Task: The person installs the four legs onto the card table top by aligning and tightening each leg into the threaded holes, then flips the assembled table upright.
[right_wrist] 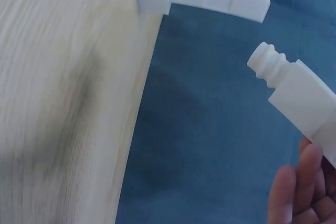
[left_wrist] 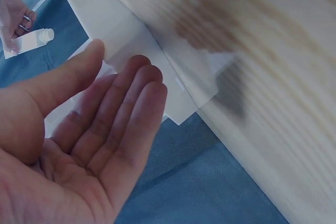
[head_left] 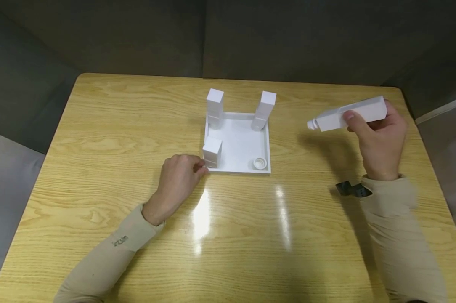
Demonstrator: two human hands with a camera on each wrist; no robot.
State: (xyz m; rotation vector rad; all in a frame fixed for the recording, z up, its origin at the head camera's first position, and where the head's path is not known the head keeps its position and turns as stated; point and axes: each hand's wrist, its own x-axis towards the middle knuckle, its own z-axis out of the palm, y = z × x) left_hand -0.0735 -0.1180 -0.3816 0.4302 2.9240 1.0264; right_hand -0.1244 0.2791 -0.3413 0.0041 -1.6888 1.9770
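A shallow white square tray (head_left: 239, 145) with a low rim stands on the wooden table. White square posts rise from three of its corners: back left (head_left: 215, 105), back right (head_left: 265, 107) and front left (head_left: 212, 152). At the front right corner is a round white socket (head_left: 260, 163). My left hand (head_left: 178, 181) pinches the tray's front left corner between thumb and fingers. Well right of the tray, my right hand (head_left: 381, 134) grips a loose white square post (right_wrist: 310, 100), held tilted in the air. Its threaded end points left.
The wood-grain table (head_left: 118, 126) extends around the tray on all sides. Dark partition panels (head_left: 137, 38) stand behind it. A black strap (head_left: 353, 189) hangs off the right sleeve cuff.
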